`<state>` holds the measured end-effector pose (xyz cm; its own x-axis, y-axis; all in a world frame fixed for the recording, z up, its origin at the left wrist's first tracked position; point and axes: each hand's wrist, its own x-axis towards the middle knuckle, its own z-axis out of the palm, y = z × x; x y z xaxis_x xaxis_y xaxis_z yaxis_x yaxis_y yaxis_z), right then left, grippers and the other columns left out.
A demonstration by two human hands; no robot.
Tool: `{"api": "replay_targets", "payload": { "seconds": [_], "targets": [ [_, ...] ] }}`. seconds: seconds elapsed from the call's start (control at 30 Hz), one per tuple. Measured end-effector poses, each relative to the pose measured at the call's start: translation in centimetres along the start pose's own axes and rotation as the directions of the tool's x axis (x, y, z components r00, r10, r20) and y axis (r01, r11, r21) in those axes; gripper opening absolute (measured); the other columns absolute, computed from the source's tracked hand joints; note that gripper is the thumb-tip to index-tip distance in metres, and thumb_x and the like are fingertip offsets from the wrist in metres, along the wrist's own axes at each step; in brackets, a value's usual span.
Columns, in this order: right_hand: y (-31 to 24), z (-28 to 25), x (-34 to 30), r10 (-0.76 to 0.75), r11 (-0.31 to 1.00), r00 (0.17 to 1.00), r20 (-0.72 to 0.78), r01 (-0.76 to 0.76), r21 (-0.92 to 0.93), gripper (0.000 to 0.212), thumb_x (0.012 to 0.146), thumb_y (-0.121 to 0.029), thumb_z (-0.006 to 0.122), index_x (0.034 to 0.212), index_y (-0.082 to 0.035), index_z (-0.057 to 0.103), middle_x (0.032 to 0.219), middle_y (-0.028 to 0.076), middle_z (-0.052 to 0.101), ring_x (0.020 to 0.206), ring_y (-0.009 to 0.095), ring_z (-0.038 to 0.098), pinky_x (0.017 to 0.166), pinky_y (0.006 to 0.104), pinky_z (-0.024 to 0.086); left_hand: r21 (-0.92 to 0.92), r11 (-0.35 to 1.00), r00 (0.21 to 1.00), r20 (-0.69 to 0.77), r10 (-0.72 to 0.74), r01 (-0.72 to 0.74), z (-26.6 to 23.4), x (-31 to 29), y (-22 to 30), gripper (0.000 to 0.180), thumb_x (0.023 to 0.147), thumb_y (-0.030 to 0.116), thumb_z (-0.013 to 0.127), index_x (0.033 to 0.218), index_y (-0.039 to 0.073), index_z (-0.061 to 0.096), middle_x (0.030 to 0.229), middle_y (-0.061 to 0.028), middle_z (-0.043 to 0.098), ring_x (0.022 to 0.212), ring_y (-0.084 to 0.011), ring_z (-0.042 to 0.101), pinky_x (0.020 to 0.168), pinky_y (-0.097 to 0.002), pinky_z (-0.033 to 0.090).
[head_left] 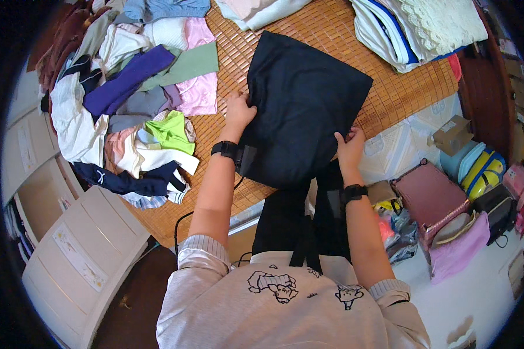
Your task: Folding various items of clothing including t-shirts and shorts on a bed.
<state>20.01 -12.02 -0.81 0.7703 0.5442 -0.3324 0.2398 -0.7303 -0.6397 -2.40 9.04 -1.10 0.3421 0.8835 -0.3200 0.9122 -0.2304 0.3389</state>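
A black folded garment lies spread on the woven mat in front of me, its exact kind hard to tell. My left hand is closed on its left edge, the thumb lying over the cloth. At its lower right edge my right hand pinches the fabric between thumb and fingers. The garment's near end hangs toward the mat's front edge, above my black trousers. Each wrist wears a black band.
A heap of mixed clothes, with a purple garment and a lime-green one, covers the mat's left side. Folded white clothes sit far right. Pale drawers stand left, one pulled out. A pink suitcase and bags stand right.
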Motion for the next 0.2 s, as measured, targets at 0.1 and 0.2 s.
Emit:
{"api": "replay_targets", "payload": {
  "seconds": [0.1,0.2],
  "targets": [
    [0.0,0.7,-0.2,-0.056,0.998,0.998,-0.026,0.055,-0.039,0.035,0.069,-0.010,0.069,0.097,-0.001,0.049,0.082,0.012,0.055,0.080,0.026,0.053,0.073,0.0345,0.043,-0.014,1.000,0.995,0.098,0.001,0.001,-0.3,0.4,-0.1,0.033,0.064,0.018,0.062,0.090,-0.002,0.060,0.097,-0.0198,0.053,0.096,-0.0367,0.048,0.085,-0.0400,0.039],
    [0.8,1.8,-0.1,-0.077,0.996,0.996,0.055,0.079,-0.049,0.033,0.072,-0.011,0.067,0.098,-0.001,0.050,0.096,0.015,0.057,0.086,0.028,0.055,0.076,0.0369,0.042,-0.158,0.974,0.969,0.208,-0.130,0.164,-0.7,0.7,0.4,0.040,0.064,0.017,0.061,0.100,0.000,0.058,0.104,-0.0230,0.052,0.107,-0.0381,0.043,0.092,-0.0380,0.036]
  ]
}}
